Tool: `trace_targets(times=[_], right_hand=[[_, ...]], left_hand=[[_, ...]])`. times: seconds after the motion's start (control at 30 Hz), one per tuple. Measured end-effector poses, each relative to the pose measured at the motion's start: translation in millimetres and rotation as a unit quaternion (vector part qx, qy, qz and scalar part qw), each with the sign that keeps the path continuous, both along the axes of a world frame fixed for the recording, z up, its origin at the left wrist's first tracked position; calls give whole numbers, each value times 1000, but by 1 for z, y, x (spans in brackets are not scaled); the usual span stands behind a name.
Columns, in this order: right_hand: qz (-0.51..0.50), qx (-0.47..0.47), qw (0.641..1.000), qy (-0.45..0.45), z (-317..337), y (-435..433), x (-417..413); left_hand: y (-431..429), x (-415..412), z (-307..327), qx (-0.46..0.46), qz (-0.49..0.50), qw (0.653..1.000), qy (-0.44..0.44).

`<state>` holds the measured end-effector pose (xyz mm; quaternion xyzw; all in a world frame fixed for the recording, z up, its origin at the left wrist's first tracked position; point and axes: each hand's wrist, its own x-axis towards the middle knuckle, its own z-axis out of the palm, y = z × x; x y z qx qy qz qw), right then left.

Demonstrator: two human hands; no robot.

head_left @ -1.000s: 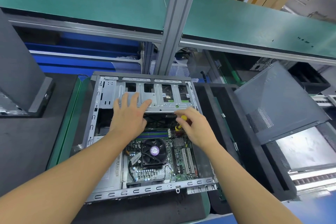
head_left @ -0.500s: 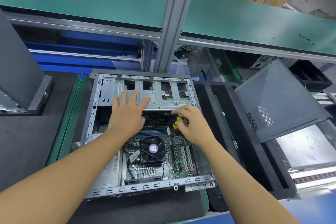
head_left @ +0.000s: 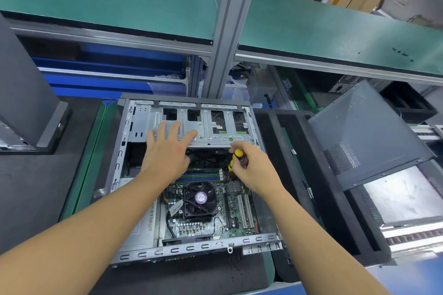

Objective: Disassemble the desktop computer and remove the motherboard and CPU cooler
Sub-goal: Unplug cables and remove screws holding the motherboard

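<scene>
Case (head_left: 191,250) lies open on its side on the black mat, lid panel (head_left: 366,132) off and propped to the right. Motherboard (head_left: 239,213) is bolted in the right half of the case, cooler (head_left: 200,199) sitting on it near the middle, memory sticks (head_left: 201,175) just beyond.

Left hand (head_left: 165,153): fingers spread and straight, flat on the drive cage (head_left: 208,127) at the far side, gripping nothing. Right hand (head_left: 254,165): fingers curled round a yellow-handled screwdriver (head_left: 236,158), pointed down at the board's far edge below the cage. Tip hidden, can't tell which screw.

Handling, my read:
- Board is thin and stiff-ish but will flex. Fragile. Lift by bare edges, not by slots or capacitors.
- Cooler puts the weight mid-board, so expect it to sag if lifted from one corner. Use two hands on opposite edges.
- Take the cooler by its frame, never by the fan blades.
- Black cables run under the cage at the far edge. Probably unplug them first.
- Case sheet metal likely has sharp edges.
</scene>
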<state>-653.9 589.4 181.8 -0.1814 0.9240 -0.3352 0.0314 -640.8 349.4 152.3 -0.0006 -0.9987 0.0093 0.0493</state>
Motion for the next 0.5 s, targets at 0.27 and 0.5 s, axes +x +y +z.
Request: trace_targets(times=[0.27,0.5], right_hand=[[51,67,994,69,-3,-1,-3],[43,45,997,48,1,-1,0]], left_hand=[[0,0,0,0,1,1000,-2],[0,0,0,1,-1,1000,-4]])
